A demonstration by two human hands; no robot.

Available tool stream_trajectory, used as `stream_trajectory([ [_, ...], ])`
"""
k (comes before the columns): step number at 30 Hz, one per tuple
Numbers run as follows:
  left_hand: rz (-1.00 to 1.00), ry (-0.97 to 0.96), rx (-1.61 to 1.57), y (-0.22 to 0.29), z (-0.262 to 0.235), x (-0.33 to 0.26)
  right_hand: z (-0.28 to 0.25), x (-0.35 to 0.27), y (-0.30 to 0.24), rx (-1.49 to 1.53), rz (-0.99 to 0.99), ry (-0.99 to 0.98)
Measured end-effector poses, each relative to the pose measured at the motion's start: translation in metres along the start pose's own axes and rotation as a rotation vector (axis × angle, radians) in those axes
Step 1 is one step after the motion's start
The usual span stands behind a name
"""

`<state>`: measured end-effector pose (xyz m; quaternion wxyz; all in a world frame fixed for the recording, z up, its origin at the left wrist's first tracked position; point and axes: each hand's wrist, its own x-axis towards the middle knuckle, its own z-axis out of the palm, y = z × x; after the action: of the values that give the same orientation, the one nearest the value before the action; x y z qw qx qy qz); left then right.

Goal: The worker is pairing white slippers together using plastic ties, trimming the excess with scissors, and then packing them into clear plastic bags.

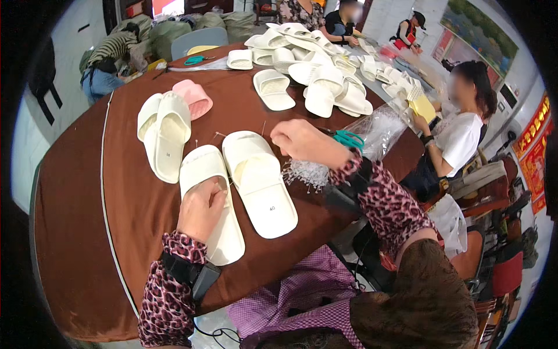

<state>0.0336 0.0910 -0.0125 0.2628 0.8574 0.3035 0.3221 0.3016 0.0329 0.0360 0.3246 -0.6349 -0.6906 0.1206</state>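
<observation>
Two white slippers lie side by side on the brown tablecloth (pixel 75 192) in front of me. My left hand (pixel 200 209) rests on the left slipper (pixel 212 192), pressing its sole near the strap. My right hand (pixel 302 142) hovers closed just past the toe of the right slipper (pixel 258 180), next to a heap of clear plastic tag pins (pixel 305 173). Whether it pinches anything is too small to tell. Teal-handled scissors (pixel 349 138) lie just beyond that hand.
Another white pair (pixel 165 131) and a pink slipper (pixel 195 98) lie farther left. A large pile of white slippers (pixel 314 64) covers the far table. A person in white (pixel 456 136) sits at the right; others work at the back.
</observation>
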Motion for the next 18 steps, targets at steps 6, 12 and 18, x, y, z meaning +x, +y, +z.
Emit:
stream_trajectory([
  [6,-0.055,-0.037,0.001,-0.008,0.005,-0.002,0.012,0.054,0.009,-0.212,0.348,-0.290],
  [12,0.027,-0.009,-0.012,-0.005,0.002,-0.004,0.037,0.081,0.037,-0.117,0.513,-0.288],
  [18,0.018,-0.021,-0.014,-0.009,0.001,-0.005,0.033,0.093,0.027,0.205,0.243,-0.028],
])
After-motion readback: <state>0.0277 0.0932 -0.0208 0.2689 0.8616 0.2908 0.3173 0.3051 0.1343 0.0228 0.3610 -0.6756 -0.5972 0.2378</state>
